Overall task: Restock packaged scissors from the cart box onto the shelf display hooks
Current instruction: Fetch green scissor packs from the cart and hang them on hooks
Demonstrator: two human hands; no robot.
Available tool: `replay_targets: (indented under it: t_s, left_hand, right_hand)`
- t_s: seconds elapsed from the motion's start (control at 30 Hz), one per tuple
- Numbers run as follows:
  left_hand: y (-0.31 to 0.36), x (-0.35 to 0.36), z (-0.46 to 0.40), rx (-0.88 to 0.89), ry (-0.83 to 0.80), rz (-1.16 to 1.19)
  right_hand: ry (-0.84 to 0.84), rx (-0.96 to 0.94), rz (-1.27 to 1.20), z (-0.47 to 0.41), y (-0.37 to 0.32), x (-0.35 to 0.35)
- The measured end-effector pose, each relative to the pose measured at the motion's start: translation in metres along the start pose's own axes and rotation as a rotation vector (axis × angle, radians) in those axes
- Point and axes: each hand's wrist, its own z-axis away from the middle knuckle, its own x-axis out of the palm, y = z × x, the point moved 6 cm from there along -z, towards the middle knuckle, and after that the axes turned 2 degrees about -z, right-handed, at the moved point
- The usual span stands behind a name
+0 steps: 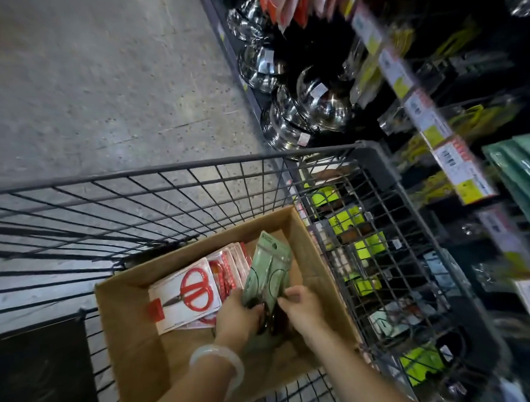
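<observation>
An open cardboard box [132,328] sits in the wire cart [166,187]. Inside it on the left lies a stack of white packs with red-handled scissors [188,290]. Both hands are down in the box, on a bunch of green scissor packs [268,269] that stands tilted upward. My left hand [240,317], with a pale bangle on the wrist, grips the lower left of the green bunch. My right hand [301,305] pinches its lower right edge. The shelf with hanging packs [455,125] rises on the right, blurred.
Steel bowls and pots [302,108] stand on the low shelf beyond the cart. Price tags [459,165] line the shelf rail at right. Yellow-green packs [349,218] show through the cart's right wall. Grey concrete floor [85,87] lies to the left.
</observation>
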Motion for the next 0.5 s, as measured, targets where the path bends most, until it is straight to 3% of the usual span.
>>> replay_targets:
  t_s: [0.17,0.3,0.5]
  left_hand:
    - [-0.022,-0.027,0.001,-0.04,-0.005,0.227]
    - [-0.036,-0.05,0.003,-0.065,0.002,0.203]
    - [-0.036,-0.057,0.01,-0.102,-0.003,0.212]
  right_hand:
    - [-0.051,0.162,0.006,-0.016,0.012,0.016]
    - [-0.072,0.241,-0.095,-0.025,0.022,0.02]
    - [0.007,0.177,-0.007,-0.018,0.014,0.011]
